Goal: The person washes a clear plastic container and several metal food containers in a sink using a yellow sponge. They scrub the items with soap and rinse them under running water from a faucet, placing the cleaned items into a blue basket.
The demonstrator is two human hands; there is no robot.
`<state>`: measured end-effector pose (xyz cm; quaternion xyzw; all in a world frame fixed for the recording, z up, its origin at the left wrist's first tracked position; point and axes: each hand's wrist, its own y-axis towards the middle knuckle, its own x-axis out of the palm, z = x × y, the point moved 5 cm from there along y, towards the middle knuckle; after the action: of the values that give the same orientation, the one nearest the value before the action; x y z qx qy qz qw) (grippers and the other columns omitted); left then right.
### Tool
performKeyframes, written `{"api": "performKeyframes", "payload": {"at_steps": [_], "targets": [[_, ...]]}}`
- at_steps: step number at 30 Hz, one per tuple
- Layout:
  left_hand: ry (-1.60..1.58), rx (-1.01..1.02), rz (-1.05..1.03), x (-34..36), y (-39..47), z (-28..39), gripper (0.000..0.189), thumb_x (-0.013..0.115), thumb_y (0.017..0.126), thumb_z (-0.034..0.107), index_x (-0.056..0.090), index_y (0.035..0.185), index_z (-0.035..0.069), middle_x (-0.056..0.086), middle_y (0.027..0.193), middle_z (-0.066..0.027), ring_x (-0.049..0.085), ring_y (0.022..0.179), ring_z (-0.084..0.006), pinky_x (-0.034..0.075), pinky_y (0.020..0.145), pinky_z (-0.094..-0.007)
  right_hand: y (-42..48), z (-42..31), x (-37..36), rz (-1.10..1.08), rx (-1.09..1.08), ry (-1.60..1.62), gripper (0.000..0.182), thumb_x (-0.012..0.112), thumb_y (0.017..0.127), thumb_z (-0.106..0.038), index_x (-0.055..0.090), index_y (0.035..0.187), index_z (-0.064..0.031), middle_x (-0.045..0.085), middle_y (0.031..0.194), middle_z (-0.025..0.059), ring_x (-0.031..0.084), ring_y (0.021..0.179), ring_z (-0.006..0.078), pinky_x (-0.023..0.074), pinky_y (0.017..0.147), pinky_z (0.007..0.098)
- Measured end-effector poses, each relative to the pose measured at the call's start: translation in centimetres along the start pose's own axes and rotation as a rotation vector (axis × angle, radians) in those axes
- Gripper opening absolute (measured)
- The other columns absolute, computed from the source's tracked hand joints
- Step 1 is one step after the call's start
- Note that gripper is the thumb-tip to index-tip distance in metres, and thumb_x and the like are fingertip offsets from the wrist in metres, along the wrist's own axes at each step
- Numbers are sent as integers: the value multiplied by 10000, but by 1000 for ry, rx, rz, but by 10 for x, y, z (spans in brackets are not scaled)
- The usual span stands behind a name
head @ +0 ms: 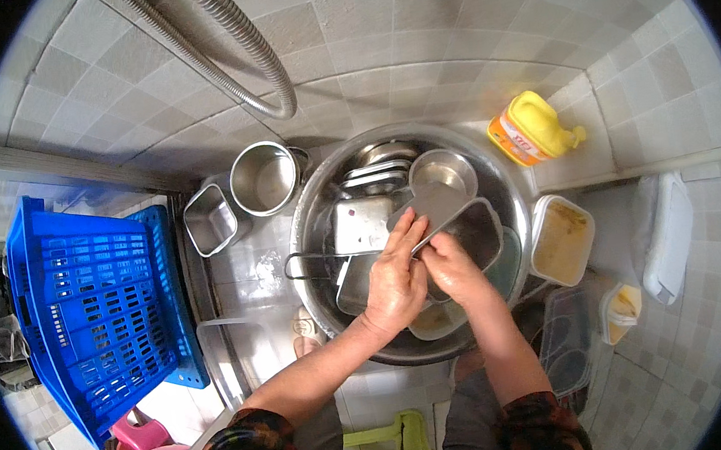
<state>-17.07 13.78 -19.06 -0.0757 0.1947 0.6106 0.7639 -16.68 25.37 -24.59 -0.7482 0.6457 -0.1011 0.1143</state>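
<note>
Both my hands are over a large round metal basin [302, 233] full of metal containers and lids. My left hand [399, 279] lies with its fingers along a flat grey metal piece [439, 208], perhaps a lid or blade. My right hand [451, 265] grips the near end of that piece from the right side. Behind it sits a round metal bowl [442, 169]. A rectangular metal pan or lid [360, 225] and a wire handle [312, 255] are to the left of my hands. The contents beneath my hands are partly hidden.
Left of the basin stand a metal pot [264, 179], a square metal container [210, 220] and a blue plastic crate [97, 306]. A yellow jug [532, 129] and a food-stained plastic container [562, 241] stand right. A metal hose [255, 48] hangs above.
</note>
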Motion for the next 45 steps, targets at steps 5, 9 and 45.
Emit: {"api": "performKeyframes", "payload": {"at_steps": [5, 9, 45], "targets": [[142, 132, -106, -8, -2, -3, 530, 534, 809, -88, 594, 1319, 40, 504, 1431, -241, 637, 1114, -395, 572, 877, -394, -3, -14, -3, 247, -200, -541, 240, 598, 893, -38, 624, 1122, 30, 657, 1092, 256, 642, 1035, 405, 509, 872, 447], [358, 241, -103, -19, 0, 2, 565, 606, 752, -73, 627, 1293, 90, 508, 1456, -177, 721, 937, -305, 618, 683, -338, -43, -37, -15, 231, -55, -467, 230, 635, 874, -9, 659, 1099, 29, 691, 1061, 225, 693, 967, 336, 540, 826, 383], [-795, -727, 482, -53, 9, -86, 264, 559, 864, -23, 715, 1072, 26, 702, 903, -17, 617, 789, -95, 503, 742, -246, -20, 2, -39, 30, 342, 600, 777, 375, 996, -667, 465, 1432, -31, 561, 1388, 140, 585, 1207, 268, 507, 967, 480]]}}
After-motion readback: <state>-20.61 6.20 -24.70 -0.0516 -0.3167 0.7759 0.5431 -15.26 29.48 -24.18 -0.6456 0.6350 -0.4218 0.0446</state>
